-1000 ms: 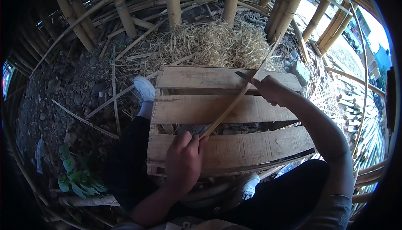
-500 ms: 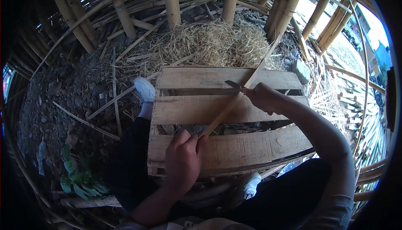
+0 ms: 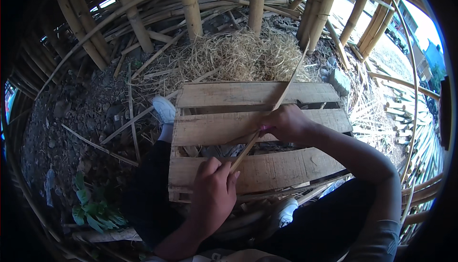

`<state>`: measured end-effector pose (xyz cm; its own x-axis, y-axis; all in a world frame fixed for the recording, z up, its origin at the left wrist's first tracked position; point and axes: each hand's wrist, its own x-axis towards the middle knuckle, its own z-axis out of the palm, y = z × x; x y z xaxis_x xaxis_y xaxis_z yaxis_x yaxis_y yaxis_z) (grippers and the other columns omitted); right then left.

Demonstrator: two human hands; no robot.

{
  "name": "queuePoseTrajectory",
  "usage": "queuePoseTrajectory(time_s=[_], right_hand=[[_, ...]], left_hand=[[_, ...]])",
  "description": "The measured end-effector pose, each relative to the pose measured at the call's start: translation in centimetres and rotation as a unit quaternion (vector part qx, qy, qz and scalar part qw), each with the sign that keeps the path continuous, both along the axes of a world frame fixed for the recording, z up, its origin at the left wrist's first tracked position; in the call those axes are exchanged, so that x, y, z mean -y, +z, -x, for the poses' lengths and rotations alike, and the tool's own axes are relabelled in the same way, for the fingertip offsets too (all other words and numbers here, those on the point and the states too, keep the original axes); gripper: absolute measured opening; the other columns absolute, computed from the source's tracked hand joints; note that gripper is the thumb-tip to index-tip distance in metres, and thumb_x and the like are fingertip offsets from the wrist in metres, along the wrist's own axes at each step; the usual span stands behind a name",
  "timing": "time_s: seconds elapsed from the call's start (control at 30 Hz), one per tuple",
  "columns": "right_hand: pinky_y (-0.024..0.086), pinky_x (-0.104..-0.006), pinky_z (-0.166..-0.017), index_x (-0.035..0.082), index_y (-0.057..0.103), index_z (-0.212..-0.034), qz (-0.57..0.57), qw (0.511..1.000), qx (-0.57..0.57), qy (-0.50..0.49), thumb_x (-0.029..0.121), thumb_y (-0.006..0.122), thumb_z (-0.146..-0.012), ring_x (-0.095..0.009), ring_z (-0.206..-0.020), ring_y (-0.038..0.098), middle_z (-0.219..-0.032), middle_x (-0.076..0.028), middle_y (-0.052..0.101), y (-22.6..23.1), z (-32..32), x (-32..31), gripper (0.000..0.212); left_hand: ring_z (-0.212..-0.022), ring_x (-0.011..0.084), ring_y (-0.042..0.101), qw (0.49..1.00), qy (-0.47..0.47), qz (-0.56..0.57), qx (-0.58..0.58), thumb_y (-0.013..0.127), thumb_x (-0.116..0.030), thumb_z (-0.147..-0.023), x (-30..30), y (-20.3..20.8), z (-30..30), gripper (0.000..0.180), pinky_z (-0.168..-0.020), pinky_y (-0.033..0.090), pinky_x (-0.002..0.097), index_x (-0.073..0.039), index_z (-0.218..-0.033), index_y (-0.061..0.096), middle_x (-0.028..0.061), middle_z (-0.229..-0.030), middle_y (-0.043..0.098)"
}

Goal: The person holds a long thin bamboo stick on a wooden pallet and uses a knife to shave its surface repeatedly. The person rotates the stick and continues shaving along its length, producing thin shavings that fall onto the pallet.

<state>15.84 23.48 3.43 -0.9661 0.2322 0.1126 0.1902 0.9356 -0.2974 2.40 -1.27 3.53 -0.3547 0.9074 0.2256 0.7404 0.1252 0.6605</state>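
A long, narrow bamboo strip (image 3: 288, 89) slants across the slatted wooden crate (image 3: 296, 169) in front of me, its thin tip pointing to the far right. Its near end is in the grip of my left hand (image 3: 212, 193), fingers closed, over the crate's near left part. My right hand (image 3: 289, 124) is closed over the strip's middle, holding a knife (image 3: 245, 138). Only a dark sliver of the blade shows to the left of that hand; most of the knife is hidden or blurred.
Behind the crate lies a heap of pale shavings (image 3: 238, 57), with upright bamboo posts (image 3: 192, 11) beyond. A grey block (image 3: 339, 82) sits at the crate's far right. Cut bamboo poles (image 3: 415, 152) are piled at right. A leafy plant (image 3: 93, 205) grows at lower left.
My right hand has slid along the strip toward me, down and left, bringing the knife closer to my left hand. The left hand keeps its hold; the view has shifted slightly.
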Motion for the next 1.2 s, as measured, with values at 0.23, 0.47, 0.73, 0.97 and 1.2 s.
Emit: queuePoseTrajectory(time_s=[0.23, 0.47, 0.73, 0.97, 1.2], right_hand=[[0.057, -0.0383, -0.063, 0.014, 0.07, -0.089, 0.017, 0.991, -0.11, 0.079, 0.006, 0.074, -0.08, -0.027, -0.073, 0.072, -0.078, -0.003, 0.072, 0.4, -1.2, -0.4, 0.012], [0.055, -0.0386, -0.062, 0.014, 0.07, -0.09, 0.03, 0.985, -0.134, 0.104, 0.008, 0.076, -0.079, -0.027, -0.072, 0.071, -0.078, -0.004, 0.072, 3.0, -1.2, 1.4, 0.014], [0.052, -0.0361, -0.061, 0.002, 0.063, -0.101, 0.111, 0.984, -0.137, -0.033, 0.016, 0.068, -0.094, -0.023, -0.068, 0.069, -0.075, -0.013, 0.067, 3.5, -1.8, 1.1, 0.016], [0.048, -0.031, -0.063, -0.001, 0.061, -0.099, 0.243, 0.927, -0.153, -0.241, 0.017, 0.054, -0.102, -0.012, -0.07, 0.057, -0.076, -0.006, 0.062, 0.6, -2.8, -3.9, 0.019], [0.046, -0.0366, -0.052, -0.001, 0.068, -0.088, 0.244, 0.899, 0.038, -0.361, 0.04, 0.058, -0.1, -0.018, -0.055, 0.057, -0.063, -0.01, 0.058, -0.1, -1.9, -4.8, 0.044]], left_hand=[[-0.101, 0.0281, 0.066, 0.92, -0.155, 0.126, 0.338, 0.047, -0.018, -0.106, 1.6, 1.3, 2.8, 0.036, -0.085, 0.058, 0.038, 0.01, -0.127, 0.054, 0.0184, -0.116, 0.059], [-0.089, 0.0187, 0.067, 0.602, -0.197, 0.238, 0.736, 0.037, -0.034, -0.109, -2.9, 0.8, 3.7, 0.042, -0.063, 0.059, 0.0306, 0.0, -0.13, 0.05, 0.0122, -0.104, 0.064], [-0.048, 0.0033, 0.045, 0.641, -0.152, 0.208, 0.723, 0.043, -0.035, -0.107, -5.2, -0.7, 4.3, 0.031, -0.035, 0.039, 0.0183, -0.006, -0.109, 0.053, -0.0032, -0.068, 0.045], [-0.043, -0.0003, 0.04, 0.671, -0.147, 0.18, 0.704, 0.04, -0.032, -0.109, -4.9, -1.5, 4.6, 0.028, -0.032, 0.037, 0.0143, -0.006, -0.109, 0.052, -0.0052, -0.065, 0.041], [-0.043, -0.0008, 0.033, 0.631, -0.139, 0.184, 0.74, 0.035, -0.033, -0.11, -4.7, -1.0, 4.2, 0.029, -0.033, 0.03, 0.0147, -0.009, -0.105, 0.049, -0.0079, -0.06, 0.036]])
